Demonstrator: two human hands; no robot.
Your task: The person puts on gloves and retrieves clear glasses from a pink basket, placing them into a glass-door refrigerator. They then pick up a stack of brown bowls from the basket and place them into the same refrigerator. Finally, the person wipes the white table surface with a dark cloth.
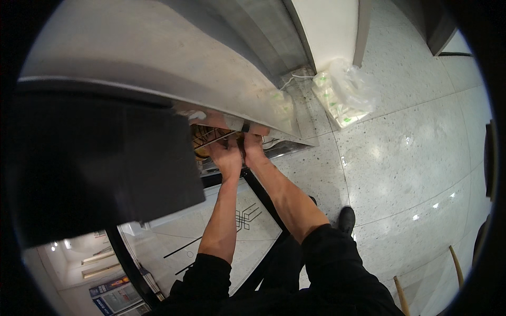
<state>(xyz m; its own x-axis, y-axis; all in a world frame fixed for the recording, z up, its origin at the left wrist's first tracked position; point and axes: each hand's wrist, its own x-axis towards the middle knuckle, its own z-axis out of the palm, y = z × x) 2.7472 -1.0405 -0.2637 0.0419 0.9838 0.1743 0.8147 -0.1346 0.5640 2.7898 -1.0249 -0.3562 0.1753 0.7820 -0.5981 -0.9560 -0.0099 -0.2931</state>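
Note:
Both of my hands reach into the narrow opening of a metal-sided cabinet. My left hand is at a dark wire rack, its fingers partly hidden behind the bars. Close to its right, my right hand is at the opening's edge, fingertips hidden by the rim. Whether either one grips something cannot be told. Yellowish round things show behind the rack, too obscured to name. A glass door with a black frame stands open below my forearms, with dark line patterns on its glass.
A black panel covers the left side. Clear plastic bags of white packs lie on the speckled tile floor beside a white cord. Wooden legs stand at the lower right. My black shoe is on the floor.

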